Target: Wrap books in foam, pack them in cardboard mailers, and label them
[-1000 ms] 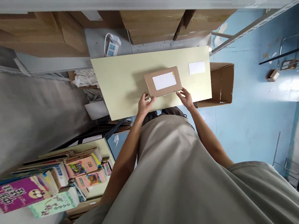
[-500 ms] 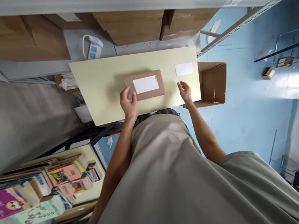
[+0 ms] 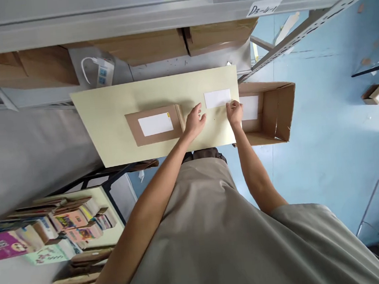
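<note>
Head view: the right hand (image 3: 234, 112) pinches the right edge of a white label (image 3: 217, 98) at one o'clock on the table (image 3: 114, 122), while the left hand (image 3: 194, 122), open and empty, rests between it and the box (image 3: 154, 125); peeling slowly should avoid creasing.

Hands: we count two, the left hand (image 3: 194, 122) and the right hand (image 3: 234, 113).
Flat brown parcels on the table (image 3: 114, 122): we see one parcel (image 3: 154, 125).
Loose white labels on the table: one label (image 3: 217, 98).
Open cardboard boxes beside the table: one box (image 3: 273, 111).
Power strips: we count one power strip (image 3: 102, 72).
Small boxes on the floor: one small box (image 3: 375, 94).
</note>
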